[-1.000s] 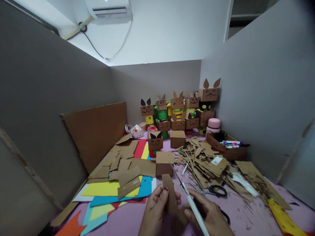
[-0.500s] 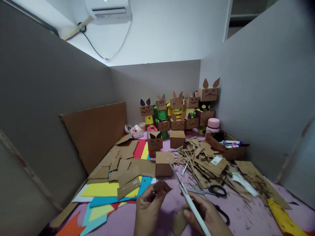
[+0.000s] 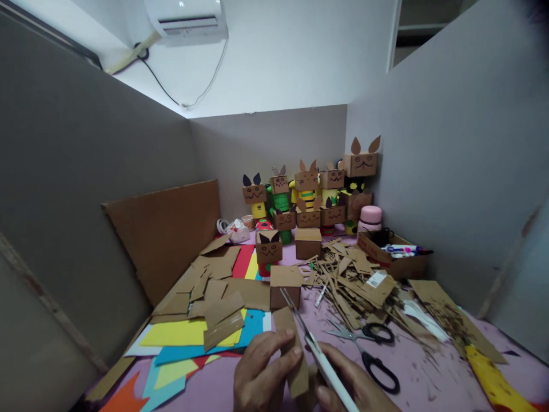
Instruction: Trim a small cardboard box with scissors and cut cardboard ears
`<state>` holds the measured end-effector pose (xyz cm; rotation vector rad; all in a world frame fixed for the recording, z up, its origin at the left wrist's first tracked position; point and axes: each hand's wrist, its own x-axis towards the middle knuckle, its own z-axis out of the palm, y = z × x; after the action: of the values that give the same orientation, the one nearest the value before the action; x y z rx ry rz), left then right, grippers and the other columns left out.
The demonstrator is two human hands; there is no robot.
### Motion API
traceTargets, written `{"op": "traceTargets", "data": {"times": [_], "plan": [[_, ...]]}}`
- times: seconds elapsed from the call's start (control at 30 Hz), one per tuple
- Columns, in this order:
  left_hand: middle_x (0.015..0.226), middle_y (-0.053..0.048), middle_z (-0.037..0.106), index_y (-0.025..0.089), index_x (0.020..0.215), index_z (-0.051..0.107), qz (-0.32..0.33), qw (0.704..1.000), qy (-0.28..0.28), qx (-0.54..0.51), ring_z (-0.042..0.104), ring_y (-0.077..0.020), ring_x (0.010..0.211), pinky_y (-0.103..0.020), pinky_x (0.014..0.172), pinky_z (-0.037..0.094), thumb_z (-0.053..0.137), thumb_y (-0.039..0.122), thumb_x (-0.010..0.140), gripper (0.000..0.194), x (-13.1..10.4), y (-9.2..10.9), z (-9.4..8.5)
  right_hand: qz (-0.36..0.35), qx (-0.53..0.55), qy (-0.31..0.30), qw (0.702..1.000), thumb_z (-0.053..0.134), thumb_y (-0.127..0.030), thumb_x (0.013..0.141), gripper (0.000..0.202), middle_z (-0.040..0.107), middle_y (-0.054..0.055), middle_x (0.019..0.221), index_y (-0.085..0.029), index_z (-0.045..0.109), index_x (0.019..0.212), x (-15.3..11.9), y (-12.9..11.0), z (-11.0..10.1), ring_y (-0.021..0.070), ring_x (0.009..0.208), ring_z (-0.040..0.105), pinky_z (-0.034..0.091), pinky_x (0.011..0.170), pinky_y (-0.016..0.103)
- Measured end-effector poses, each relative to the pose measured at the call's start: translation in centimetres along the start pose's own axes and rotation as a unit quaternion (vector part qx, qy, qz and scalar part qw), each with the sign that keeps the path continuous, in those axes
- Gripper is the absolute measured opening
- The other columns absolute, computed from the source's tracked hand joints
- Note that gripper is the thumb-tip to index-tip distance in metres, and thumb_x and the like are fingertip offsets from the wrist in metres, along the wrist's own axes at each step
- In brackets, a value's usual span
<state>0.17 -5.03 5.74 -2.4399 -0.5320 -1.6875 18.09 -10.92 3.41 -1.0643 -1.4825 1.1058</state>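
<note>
My left hand (image 3: 266,366) pinches a brown cardboard strip (image 3: 298,375) between thumb and fingers, its flat face turned up. From my right hand (image 3: 349,372) a pair of white-handled scissors (image 3: 319,352) points up and away, the slim blades just to the right of the strip. Whether the blades touch the strip I cannot tell. Under my hands part of another cardboard piece (image 3: 314,382) shows. Beyond the strip stands a plain cardboard box (image 3: 286,286). Black-handled scissors (image 3: 364,343) lie spread on the purple table (image 3: 412,372) to the right of my right hand.
Several cardboard cat figures (image 3: 306,180) stand at the back. A heap of cardboard scraps (image 3: 347,274) and an open box of pens (image 3: 394,257) are at right. Coloured paper (image 3: 175,332) and cardboard sheets (image 3: 214,286) lie left. Grey partitions (image 3: 450,171) enclose the table.
A small dark brown piece showed in my left hand before; now a longer cardboard strip shows there. The scissors and my right hand have shifted slightly left and down.
</note>
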Motion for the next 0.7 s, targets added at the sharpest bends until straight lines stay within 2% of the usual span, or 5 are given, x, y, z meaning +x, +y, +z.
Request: {"op": "traceTargets", "data": {"times": [0.13,0.23,0.37,0.5,0.7], "plan": [[0.091,-0.012,0.075,0.021,0.099,0.068,0.008,1.000,-0.005,0.010,0.069,-0.0202,0.083,-0.031,0.070,0.057,0.062,0.015,0.080,0.021,-0.2,0.1,-0.1,-0.004,-0.005,-0.012,1.000,0.056,-0.068,0.072,0.066,0.063,0.005,0.071,-0.023,0.057,0.119,0.1,-0.1,0.1,0.0210,0.066,0.060,0.053,0.066,0.032],[0.092,-0.013,0.074,0.022,0.101,0.067,0.023,1.000,0.014,-0.015,0.069,-0.0213,0.083,-0.031,0.068,0.057,0.068,0.022,0.075,0.026,-1.0,0.0,0.8,-0.016,0.020,-0.019,0.999,0.057,-0.069,0.071,0.068,0.064,0.005,0.074,-0.023,0.056,0.121,0.2,-0.3,0.3,0.0214,0.067,0.060,0.053,0.071,0.035],[0.095,-0.011,0.074,0.028,0.106,0.065,-0.020,0.998,0.038,-0.042,0.069,-0.0233,0.083,-0.035,0.069,0.056,0.071,0.024,0.072,0.035,-2.3,-0.3,2.2,-0.017,0.048,-0.022,0.998,0.056,-0.069,0.072,0.069,0.065,0.006,0.080,-0.024,0.054,0.124,0.2,-0.6,0.2,0.0249,0.077,0.062,0.052,0.075,0.036],[0.097,-0.010,0.074,0.030,0.112,0.063,0.001,0.999,0.001,-0.048,0.070,-0.0243,0.081,-0.035,0.068,0.056,0.075,0.022,0.067,0.048,-2.6,-0.7,2.2,-0.017,0.057,-0.028,0.998,0.057,-0.068,0.072,0.068,0.064,0.005,0.078,-0.025,0.055,0.125,0.3,-0.7,0.0,0.0251,0.077,0.064,0.051,0.077,0.036],[0.100,-0.009,0.074,0.029,0.110,0.064,-0.008,0.997,-0.001,-0.078,0.069,-0.0239,0.081,-0.035,0.067,0.058,0.081,0.018,0.059,0.054,-2.0,-1.0,2.0,-0.023,0.070,-0.033,0.997,0.057,-0.068,0.073,0.069,0.067,0.009,0.098,-0.025,0.054,0.126,0.2,-0.9,-0.1,0.0239,0.078,0.064,0.053,0.073,0.033]]}}
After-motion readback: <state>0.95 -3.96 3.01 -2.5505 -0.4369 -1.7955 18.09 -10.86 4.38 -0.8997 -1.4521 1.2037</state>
